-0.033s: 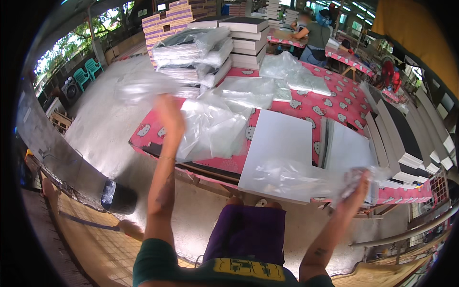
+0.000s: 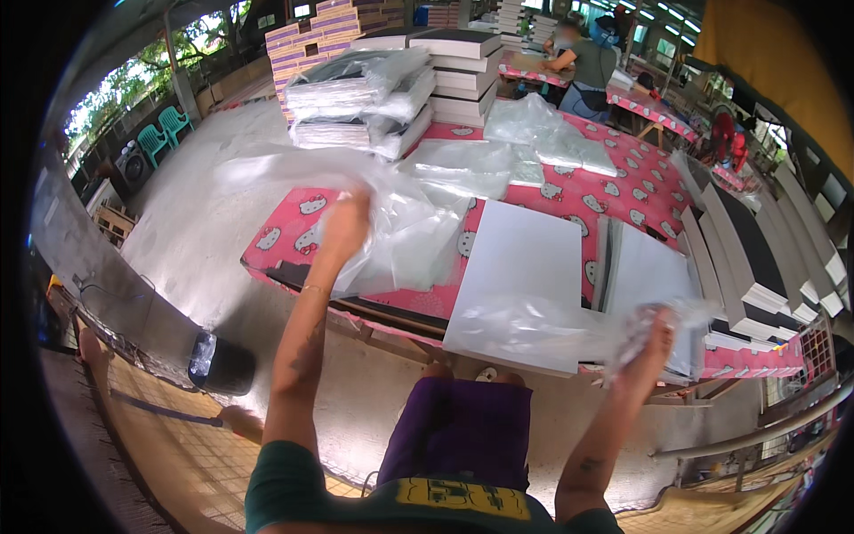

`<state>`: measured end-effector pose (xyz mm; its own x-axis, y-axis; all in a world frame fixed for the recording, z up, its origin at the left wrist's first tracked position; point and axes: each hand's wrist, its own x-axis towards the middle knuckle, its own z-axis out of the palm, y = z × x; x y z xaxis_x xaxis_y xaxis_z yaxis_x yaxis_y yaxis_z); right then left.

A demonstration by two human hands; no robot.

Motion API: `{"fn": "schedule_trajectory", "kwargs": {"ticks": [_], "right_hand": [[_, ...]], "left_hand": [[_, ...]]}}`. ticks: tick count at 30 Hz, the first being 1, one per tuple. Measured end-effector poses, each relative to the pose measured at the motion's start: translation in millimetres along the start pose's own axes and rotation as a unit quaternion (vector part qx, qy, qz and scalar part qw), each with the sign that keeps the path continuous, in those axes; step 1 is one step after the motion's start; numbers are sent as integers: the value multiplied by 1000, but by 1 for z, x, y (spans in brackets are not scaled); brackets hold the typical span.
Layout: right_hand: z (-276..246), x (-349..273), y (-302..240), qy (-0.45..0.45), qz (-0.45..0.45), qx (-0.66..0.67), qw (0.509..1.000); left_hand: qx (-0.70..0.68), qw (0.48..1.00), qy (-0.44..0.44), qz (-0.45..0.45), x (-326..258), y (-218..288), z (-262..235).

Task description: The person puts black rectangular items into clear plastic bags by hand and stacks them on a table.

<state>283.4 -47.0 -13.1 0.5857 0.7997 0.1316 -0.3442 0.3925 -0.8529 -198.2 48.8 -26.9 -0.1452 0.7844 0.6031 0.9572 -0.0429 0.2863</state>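
Left hand (image 2: 347,222) hangs above the near-left bit of the pink table (image 2: 285,218), fingers looking curled but blurred — can't tell if it really grips the loose plastic (image 2: 285,167) trailing out beside it. Behind that, one stack (image 2: 351,93) already sits in clear plastic. Crumpled clear bags (image 2: 409,236) lie just right of that hand. Next comes a white slab (image 2: 525,249), flat between the two hands, with a clear sheet (image 2: 534,325) loosely over its near end only, so I'd call it partly covered at best. Right hand (image 2: 648,343) is curled tight around the bunched end of that sheet — slab just to its left, paper pile (image 2: 654,262) right behind it. That pile and the black-topped stacks (image 2: 745,245) further right look bare, so I'd guess plenty is left.
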Motion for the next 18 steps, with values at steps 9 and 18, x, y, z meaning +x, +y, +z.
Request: {"fn": "schedule_trajectory", "kwargs": {"ticks": [9, 18], "right_hand": [[73, -82, 63, -271, 139, 98, 947], [39, -86, 41, -251, 227, 271, 901]], "left_hand": [[-461, 861, -209, -42, -103, 215, -23], [-346, 937, 26, -32, -99, 185, -10]]}}
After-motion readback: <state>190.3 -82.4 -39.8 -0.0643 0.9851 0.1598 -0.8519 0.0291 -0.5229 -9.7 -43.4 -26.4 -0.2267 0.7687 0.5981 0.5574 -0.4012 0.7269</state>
